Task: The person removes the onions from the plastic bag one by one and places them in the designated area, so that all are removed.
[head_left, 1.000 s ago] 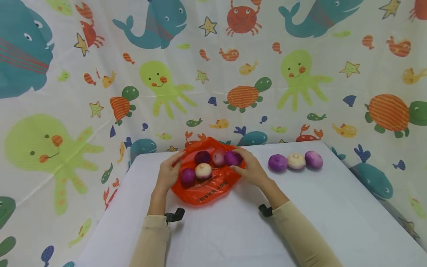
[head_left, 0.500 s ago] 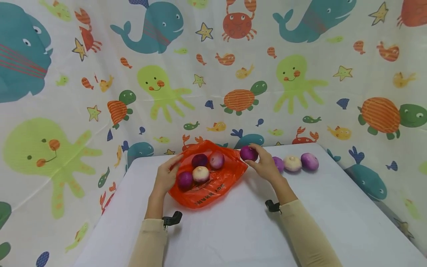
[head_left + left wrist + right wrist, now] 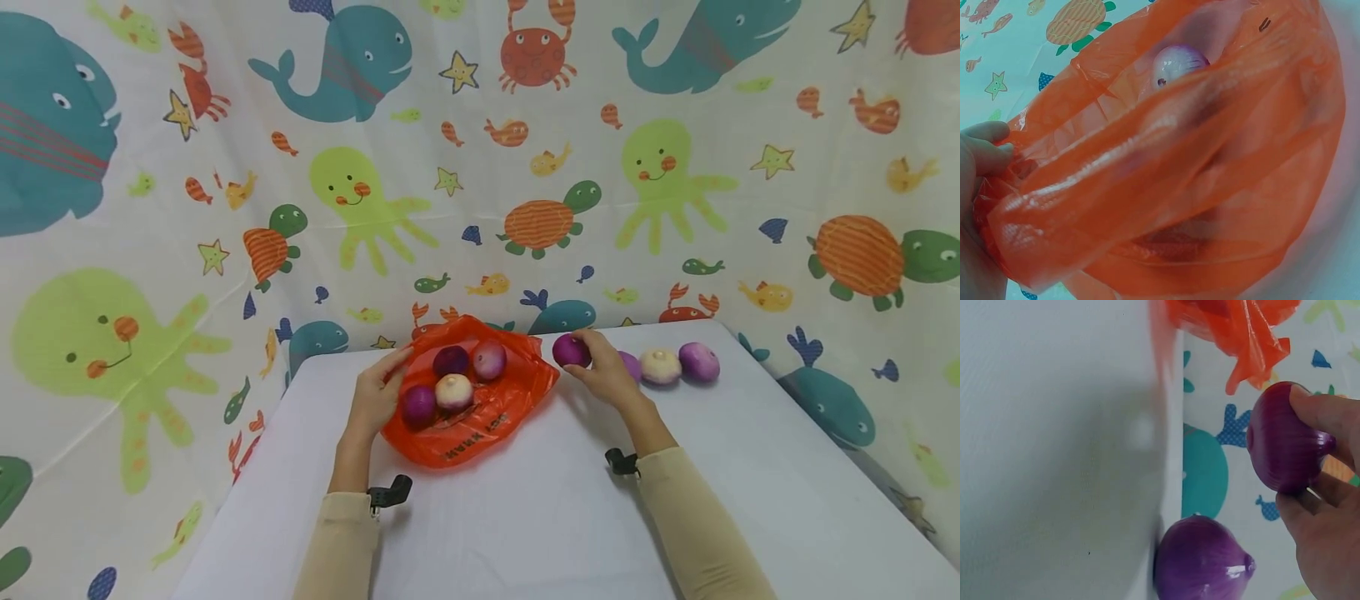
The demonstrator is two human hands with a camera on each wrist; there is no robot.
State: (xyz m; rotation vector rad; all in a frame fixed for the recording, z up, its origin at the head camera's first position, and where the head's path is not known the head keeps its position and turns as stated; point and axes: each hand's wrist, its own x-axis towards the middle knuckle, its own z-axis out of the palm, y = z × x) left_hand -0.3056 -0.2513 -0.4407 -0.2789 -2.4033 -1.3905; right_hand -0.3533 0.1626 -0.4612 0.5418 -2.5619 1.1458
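My right hand [image 3: 609,373] pinches a purple onion [image 3: 1282,437] between thumb and fingers, to the right of an orange-red plastic bag [image 3: 480,425]. With its fingers my left hand [image 3: 372,396] grips the bag's left edge, and in the left wrist view the thin plastic [image 3: 1116,187] bunches in that grip. Inside the spread mouth lie several onions: a dark one [image 3: 451,361], a pinkish one [image 3: 490,360], a whitish one [image 3: 453,392] and a purple one [image 3: 419,406].
A row of onions stands at the back right of the white table [image 3: 525,517]: a purple one [image 3: 631,365] partly behind my right hand, a white one [image 3: 661,367] and another purple one [image 3: 700,362]. A patterned sea-animal curtain [image 3: 465,125] hangs behind the table.
My right hand has lifted the purple onion out of the bag and moved it right, towards the row. The left hand stays on the bag's edge.
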